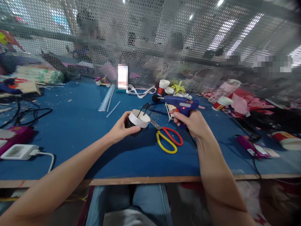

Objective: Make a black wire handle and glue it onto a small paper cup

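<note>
My left hand (124, 128) grips a short round cup (139, 118), white around the rim and dark below, with thin black wires curving up out of it. In my right hand (189, 121) is a blue hot glue gun (182, 105), a small red light glowing on its side. Its nozzle points left, behind and above the cup. A black round piece sits near the nozzle tip; whether they touch I cannot tell. Scissors (167, 138) with one red and one yellow handle lie between my hands, blades toward the cup. A small wooden stick frame (169, 112) shows partly behind my right fingers.
Clear glue sticks (107, 99), a lit phone (122, 77), white ribbon (142, 92) and paper cups (164, 86) line the back by a perforated metal screen. Purple power strips (252, 147) with cables lie on both sides. Pink scraps (244, 102) heap at right.
</note>
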`<act>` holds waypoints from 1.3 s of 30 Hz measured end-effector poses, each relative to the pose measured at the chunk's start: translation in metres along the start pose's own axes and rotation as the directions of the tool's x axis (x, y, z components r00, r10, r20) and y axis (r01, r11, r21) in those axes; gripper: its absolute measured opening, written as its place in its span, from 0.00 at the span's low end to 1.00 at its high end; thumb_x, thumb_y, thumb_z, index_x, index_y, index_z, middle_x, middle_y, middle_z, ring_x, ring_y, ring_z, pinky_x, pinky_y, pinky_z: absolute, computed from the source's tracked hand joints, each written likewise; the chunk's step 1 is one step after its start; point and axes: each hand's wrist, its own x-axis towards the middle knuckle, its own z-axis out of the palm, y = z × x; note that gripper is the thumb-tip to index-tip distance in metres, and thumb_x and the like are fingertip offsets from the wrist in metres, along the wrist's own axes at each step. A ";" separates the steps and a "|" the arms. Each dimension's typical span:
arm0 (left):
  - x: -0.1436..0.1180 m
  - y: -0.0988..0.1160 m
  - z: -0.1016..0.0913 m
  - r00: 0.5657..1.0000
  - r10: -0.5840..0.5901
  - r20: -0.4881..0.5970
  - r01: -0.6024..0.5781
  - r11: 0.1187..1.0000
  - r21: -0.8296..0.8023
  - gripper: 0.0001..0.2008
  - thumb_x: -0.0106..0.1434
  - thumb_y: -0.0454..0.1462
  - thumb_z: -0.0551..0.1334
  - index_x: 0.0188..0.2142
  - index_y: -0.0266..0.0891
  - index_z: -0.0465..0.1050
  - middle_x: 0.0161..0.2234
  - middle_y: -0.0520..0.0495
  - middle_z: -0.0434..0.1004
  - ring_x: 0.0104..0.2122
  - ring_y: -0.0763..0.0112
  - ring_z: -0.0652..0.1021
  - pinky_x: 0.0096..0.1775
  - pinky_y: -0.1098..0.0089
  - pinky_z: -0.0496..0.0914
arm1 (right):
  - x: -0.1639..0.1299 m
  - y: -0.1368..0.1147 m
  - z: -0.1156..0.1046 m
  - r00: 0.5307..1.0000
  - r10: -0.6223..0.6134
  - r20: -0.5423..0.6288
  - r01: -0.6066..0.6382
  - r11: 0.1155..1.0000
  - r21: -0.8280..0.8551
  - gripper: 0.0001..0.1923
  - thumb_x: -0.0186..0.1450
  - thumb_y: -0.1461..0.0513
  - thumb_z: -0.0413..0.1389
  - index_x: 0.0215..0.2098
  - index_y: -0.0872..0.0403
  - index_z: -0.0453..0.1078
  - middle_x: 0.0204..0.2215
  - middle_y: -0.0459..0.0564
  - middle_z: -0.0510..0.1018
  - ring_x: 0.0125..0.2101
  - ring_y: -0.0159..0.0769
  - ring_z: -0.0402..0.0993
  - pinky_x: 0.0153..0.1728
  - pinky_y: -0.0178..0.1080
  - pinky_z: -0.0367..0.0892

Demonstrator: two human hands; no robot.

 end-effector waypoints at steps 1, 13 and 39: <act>0.001 -0.001 -0.002 1.000 0.003 -0.019 -0.003 1.000 -0.007 0.30 0.48 0.45 0.67 0.49 0.38 0.62 0.41 0.45 0.71 0.41 0.65 0.71 0.41 0.69 0.66 | -0.005 -0.005 0.003 1.000 -0.024 0.017 0.024 1.000 -0.017 0.13 0.57 0.56 0.56 0.33 0.58 0.72 0.19 0.46 0.71 0.20 0.28 0.66 0.21 0.32 0.63; 0.008 -0.010 -0.007 0.998 -0.019 -0.068 0.010 0.992 -0.129 0.28 0.50 0.43 0.66 0.50 0.39 0.65 0.42 0.44 0.71 0.40 0.66 0.71 0.39 0.69 0.68 | -0.022 -0.012 0.029 0.994 -0.087 0.063 0.102 0.948 -0.303 0.14 0.56 0.55 0.58 0.31 0.59 0.72 0.21 0.49 0.75 0.23 0.36 0.71 0.25 0.38 0.68; 0.007 -0.004 -0.006 0.998 0.038 -0.052 -0.033 0.996 0.085 0.31 0.48 0.42 0.68 0.50 0.38 0.64 0.46 0.42 0.71 0.46 0.61 0.71 0.47 0.65 0.65 | -0.019 0.000 0.037 0.937 -0.336 0.098 0.330 0.754 -0.568 0.09 0.59 0.58 0.55 0.30 0.57 0.70 0.27 0.53 0.77 0.28 0.40 0.74 0.28 0.38 0.67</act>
